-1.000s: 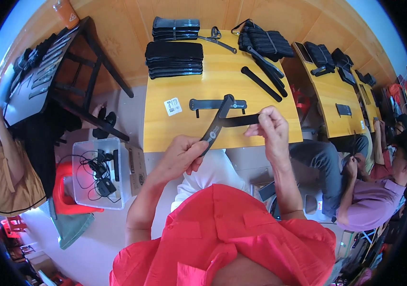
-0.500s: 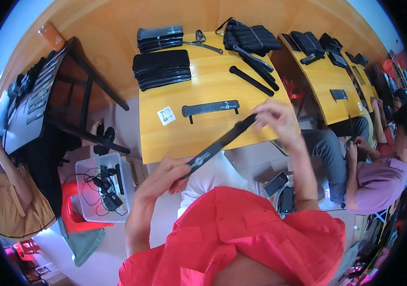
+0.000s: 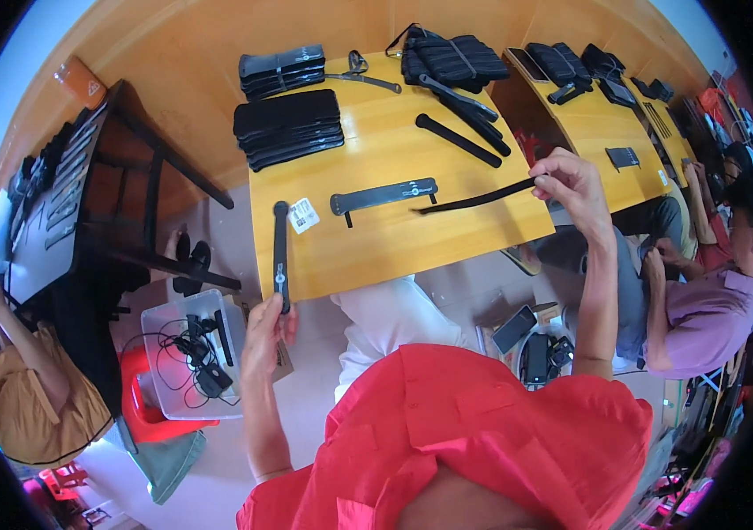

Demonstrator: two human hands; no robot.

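Observation:
My left hand (image 3: 266,329) grips the lower end of a long black flat strap piece (image 3: 280,252) that stands upright over the left edge of the yellow wooden table (image 3: 376,238). My right hand (image 3: 571,184) pinches the end of a thin black strap (image 3: 474,199) that stretches left across the table. Between them a wider black strap piece (image 3: 384,195) lies flat, next to a small white tag (image 3: 303,215).
Stacks of black folded pieces (image 3: 288,128) and a heap of black straps (image 3: 456,60) sit at the table's far side. A clear bin with cables (image 3: 191,353) stands on a red stool at left. Another person in purple (image 3: 703,300) sits at right. A dark rack (image 3: 85,203) stands left.
My hands have drawn apart: the single long piece held between them is now two, the left hand carrying one leftward and upright, the right pulling the thin strap rightward.

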